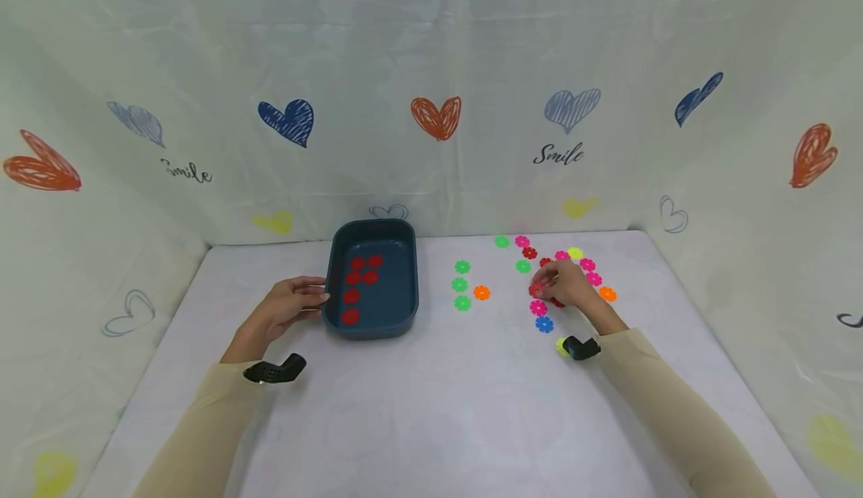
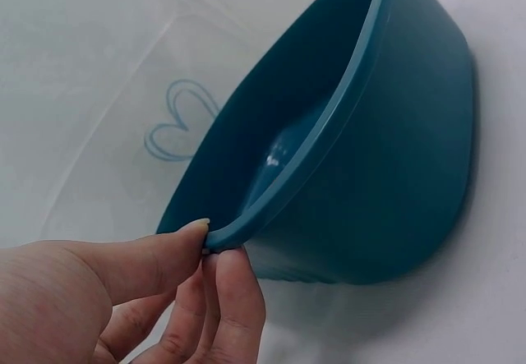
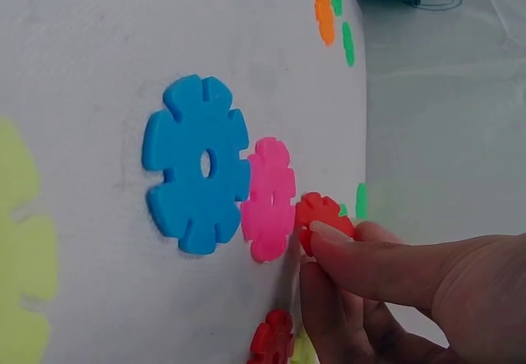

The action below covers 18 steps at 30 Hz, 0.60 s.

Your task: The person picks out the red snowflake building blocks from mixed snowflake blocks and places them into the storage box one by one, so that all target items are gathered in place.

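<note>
My left hand (image 1: 286,308) pinches the near-left rim of a dark teal plastic tub (image 1: 394,288), thumb at the inner side and fingers outside. On the tub's floor lie several red flower-shaped discs (image 1: 351,296), grouped along the left side. Over on the right, my right hand (image 1: 566,284) pinches a red flower disc (image 3: 319,214) between thumb and fingers. In the right wrist view, a pink disc (image 3: 269,200) and a blue disc (image 3: 197,165) lie beside it on the table. Another red disc (image 3: 273,339) shows below the fingers.
Green discs (image 1: 461,284) and an orange disc (image 1: 482,293) lie between tub and right hand. More pink, yellow, orange and red discs surround that hand. A yellow disc (image 1: 561,346) sits near the right wrist camera. A heart-printed sheet (image 1: 431,49) hangs behind the white table (image 1: 418,423).
</note>
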### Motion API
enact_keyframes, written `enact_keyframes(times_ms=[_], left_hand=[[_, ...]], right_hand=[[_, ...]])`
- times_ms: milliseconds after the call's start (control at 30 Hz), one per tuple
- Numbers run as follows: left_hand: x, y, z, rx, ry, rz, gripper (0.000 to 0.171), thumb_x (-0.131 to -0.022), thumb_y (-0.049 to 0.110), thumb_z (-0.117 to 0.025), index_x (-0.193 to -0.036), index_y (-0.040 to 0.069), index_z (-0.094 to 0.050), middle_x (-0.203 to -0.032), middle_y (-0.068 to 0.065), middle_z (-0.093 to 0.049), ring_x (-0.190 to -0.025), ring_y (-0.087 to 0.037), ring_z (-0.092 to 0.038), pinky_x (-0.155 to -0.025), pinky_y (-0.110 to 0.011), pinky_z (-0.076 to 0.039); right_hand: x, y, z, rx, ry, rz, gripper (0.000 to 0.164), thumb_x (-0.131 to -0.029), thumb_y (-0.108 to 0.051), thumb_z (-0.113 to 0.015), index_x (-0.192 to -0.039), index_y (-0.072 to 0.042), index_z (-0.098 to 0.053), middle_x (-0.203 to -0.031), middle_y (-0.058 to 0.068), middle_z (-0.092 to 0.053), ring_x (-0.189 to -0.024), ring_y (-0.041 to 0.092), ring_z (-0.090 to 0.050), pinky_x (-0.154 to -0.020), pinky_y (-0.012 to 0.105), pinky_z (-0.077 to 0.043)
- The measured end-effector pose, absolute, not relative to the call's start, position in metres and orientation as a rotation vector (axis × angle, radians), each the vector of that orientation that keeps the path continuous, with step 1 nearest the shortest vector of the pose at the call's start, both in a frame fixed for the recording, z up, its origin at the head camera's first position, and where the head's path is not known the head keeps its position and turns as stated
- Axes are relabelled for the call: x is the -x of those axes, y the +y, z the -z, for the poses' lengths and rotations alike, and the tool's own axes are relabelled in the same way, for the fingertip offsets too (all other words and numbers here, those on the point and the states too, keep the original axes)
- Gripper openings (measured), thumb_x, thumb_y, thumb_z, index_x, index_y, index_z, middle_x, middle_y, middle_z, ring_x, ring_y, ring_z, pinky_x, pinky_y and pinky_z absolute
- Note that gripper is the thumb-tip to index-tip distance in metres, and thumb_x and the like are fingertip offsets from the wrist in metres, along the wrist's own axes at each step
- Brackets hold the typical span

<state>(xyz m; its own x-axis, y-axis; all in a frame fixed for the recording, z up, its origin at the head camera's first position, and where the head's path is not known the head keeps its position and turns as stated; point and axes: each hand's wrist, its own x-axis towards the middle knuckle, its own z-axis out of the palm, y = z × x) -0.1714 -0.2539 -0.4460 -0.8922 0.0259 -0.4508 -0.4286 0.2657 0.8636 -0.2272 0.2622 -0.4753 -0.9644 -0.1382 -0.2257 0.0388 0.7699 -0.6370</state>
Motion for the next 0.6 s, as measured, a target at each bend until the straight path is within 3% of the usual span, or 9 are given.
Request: enact_keyframes(times_ms=[600], left_hand=[[0.170,-0.255,0.446,0.365,2.147,-1.695,0.056,-0.105,0.005,-0.064,-0.154,-0.010,-0.041,-0.126,-0.013,-0.059,-0.088,-0.005,-0.066,-0.082,-0.024,-0.060]], right_hand=[[0.231,0.232,0.446,0.240,2.712,1.066,0.021,-0.092,0.004,-0.077,-0.113,0.003,-0.076,-0.104,0.017,-0.071,-0.097,0.031,-0.064,-0.081,0.031,-0.058]])
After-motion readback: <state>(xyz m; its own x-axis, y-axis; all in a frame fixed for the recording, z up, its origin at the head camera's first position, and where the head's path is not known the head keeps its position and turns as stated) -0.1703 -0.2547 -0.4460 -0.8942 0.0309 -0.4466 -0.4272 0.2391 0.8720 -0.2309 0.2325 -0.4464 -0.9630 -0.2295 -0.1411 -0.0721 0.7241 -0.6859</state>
